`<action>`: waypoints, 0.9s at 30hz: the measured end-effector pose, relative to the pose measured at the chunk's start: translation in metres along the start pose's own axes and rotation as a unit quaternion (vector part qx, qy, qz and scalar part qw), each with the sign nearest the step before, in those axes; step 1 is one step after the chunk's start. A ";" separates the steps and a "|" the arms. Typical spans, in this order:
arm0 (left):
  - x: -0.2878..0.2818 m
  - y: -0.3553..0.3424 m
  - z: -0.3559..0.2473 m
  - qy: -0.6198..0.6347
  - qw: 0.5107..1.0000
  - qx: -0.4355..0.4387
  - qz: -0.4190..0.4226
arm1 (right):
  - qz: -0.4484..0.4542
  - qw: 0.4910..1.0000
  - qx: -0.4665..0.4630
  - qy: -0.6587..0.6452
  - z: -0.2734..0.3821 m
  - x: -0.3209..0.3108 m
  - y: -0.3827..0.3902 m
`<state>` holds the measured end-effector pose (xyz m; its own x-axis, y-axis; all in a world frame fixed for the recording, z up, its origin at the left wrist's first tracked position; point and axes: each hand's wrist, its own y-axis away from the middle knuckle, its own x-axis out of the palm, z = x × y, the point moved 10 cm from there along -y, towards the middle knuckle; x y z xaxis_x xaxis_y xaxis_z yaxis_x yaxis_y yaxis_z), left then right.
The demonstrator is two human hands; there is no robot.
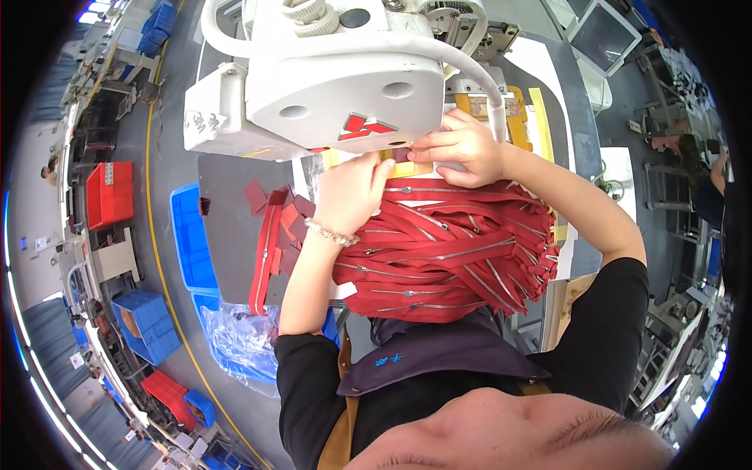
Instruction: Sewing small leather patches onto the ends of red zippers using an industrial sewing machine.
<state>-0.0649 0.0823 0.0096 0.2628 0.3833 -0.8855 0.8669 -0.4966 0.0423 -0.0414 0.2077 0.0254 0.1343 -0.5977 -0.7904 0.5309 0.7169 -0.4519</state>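
Both hands meet at the front of the machine: the right hand [462, 149] has its fingertips at the right edge of a small dark red patch [401, 155], and the left hand [348, 188] comes to its left side. The overhang makes it hard to judge whether either thumb and finger are closed on the patch or merely pressing, so I cannot tell. The patch sits just beneath the front edge of the white industrial sewing machine head [345, 94], by a yellow plate [404, 169].

To do this well, I would hold the patch flat and square from both sides, with light, even pressure, and have the fingertips clear of whatever comes down under the head before it runs.

Just below the hands lies a thick heap of red metal-toothed zippers [439, 254], reaching over the near edge of the table; its weight could drag, so slack at the front seems wise. Left of the heap, loose red patches [291, 227] lie scattered beside a single zipper [266, 254] on the grey worktable [231, 251]. Beyond the table's left edge are a blue bin [188, 235] and clear plastic wrapping [243, 345].
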 end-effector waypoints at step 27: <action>-0.026 0.015 -0.001 0.097 0.986 0.091 -0.101 | -0.116 0.991 0.019 0.059 0.004 -0.019 0.005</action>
<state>-0.0580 0.0657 0.0336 0.1846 0.6208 -0.7620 0.8236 -0.5207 -0.2247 -0.0377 0.2211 0.0401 -0.0916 -0.6971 -0.7111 0.5679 0.5500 -0.6124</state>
